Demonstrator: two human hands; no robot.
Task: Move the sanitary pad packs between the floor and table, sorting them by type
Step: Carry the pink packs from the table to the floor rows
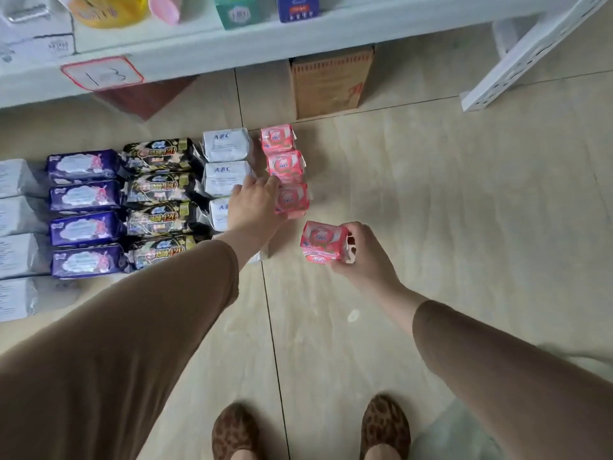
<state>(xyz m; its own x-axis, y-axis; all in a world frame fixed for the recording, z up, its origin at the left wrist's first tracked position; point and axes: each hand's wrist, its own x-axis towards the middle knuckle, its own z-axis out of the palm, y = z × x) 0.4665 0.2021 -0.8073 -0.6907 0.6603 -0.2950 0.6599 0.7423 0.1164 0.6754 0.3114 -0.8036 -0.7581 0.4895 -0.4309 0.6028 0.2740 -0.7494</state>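
1. The packs lie on the floor (414, 194) in columns by type: purple packs (84, 212), black packs (159, 197), white packs (225, 161) and, rightmost, a column of three pink packs (285, 171).
2. The right hand (361, 252) grips a fourth pink pack (323, 242) by its right side, fingers curled round it, held just below and to the right of the pink column.
3. The left hand (253, 202) reaches across the white column, fingertips on the left edge of the nearest pink pack; whether it pinches the pack or only steadies it, I cannot tell.
4. The step in hand looks like adding the held pack to the near end of the pink column.
5. To do it well: bring the pack left until it lines up with the three above it, face up like them, and set it down touching the nearest one.
6. Steady the column with the left hand so the small packs do not slide, and keep the sleeve (149, 310) off the white packs.
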